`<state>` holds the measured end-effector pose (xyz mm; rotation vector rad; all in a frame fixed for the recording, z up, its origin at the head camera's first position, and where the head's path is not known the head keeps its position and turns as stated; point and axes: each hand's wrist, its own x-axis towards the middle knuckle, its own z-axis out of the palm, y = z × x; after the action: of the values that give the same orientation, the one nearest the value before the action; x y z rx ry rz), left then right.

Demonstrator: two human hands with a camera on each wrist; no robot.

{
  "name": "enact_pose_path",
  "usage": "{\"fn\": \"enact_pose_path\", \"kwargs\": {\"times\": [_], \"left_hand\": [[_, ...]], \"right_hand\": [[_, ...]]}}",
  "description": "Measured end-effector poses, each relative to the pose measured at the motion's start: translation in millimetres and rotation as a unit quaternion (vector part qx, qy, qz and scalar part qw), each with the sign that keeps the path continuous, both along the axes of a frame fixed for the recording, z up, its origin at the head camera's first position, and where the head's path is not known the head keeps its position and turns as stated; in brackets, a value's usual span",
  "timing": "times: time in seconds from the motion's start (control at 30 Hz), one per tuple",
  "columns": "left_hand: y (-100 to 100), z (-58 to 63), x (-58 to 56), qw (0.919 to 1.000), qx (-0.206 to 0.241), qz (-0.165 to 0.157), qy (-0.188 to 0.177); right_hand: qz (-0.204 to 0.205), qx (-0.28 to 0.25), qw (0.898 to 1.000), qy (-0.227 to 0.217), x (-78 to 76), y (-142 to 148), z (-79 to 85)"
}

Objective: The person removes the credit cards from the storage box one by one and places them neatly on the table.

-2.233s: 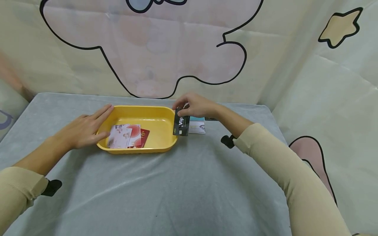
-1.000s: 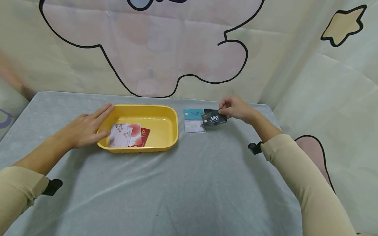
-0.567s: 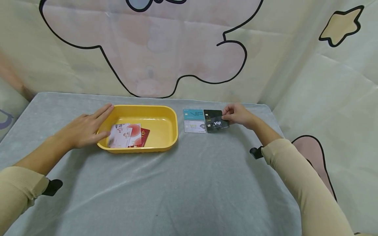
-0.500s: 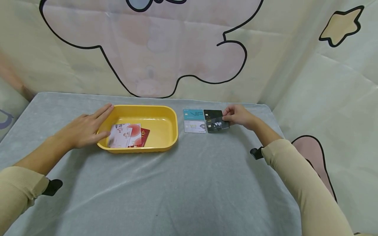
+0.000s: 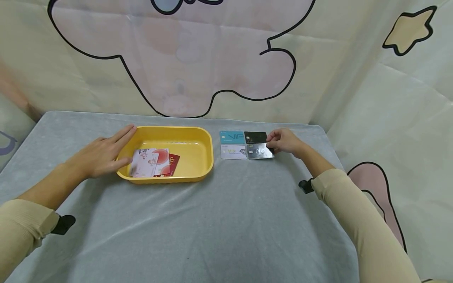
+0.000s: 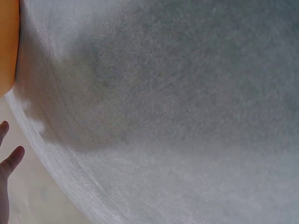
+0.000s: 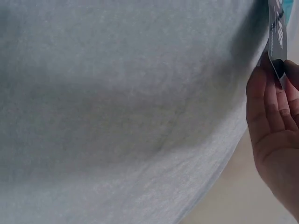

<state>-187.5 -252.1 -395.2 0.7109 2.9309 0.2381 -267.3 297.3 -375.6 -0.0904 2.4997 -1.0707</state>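
Note:
My left hand (image 5: 102, 155) lies with straight fingers along the left rim of a yellow tray (image 5: 192, 157). Inside the tray are a white-and-pink card (image 5: 142, 164) and a red VIP card (image 5: 173, 162), partly overlapping. Thumb and fingers of my right hand (image 5: 286, 141) pinch the right end of a black VIP card (image 5: 257, 151), which shines with glare in the head view; the right wrist view shows the thumb over this card (image 7: 279, 35). Around it lie a teal VIP card (image 5: 231, 137), a white VIP card (image 5: 232, 152) and another black card (image 5: 254, 136).
A grey cloth (image 5: 198, 228) covers the table. Behind it hangs a pale printed curtain (image 5: 184, 70), close to the table's back edge. The left wrist view shows mostly cloth, with the tray's edge (image 6: 7, 46) at its upper left.
My right hand has carried the black VIP card rightward from the tray's right rim to below the other black card, and now tilts it flatter so it glares. The left hand stays put.

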Motion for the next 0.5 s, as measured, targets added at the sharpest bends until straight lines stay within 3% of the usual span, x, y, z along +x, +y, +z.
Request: {"fn": "enact_pose_path", "kwargs": {"times": [0.5], "left_hand": [[0.0,0.6,0.4,1.0,0.0,0.0,0.001]], "right_hand": [[0.028,0.098,0.994,0.041,-1.2,-6.2,-8.8]]}}
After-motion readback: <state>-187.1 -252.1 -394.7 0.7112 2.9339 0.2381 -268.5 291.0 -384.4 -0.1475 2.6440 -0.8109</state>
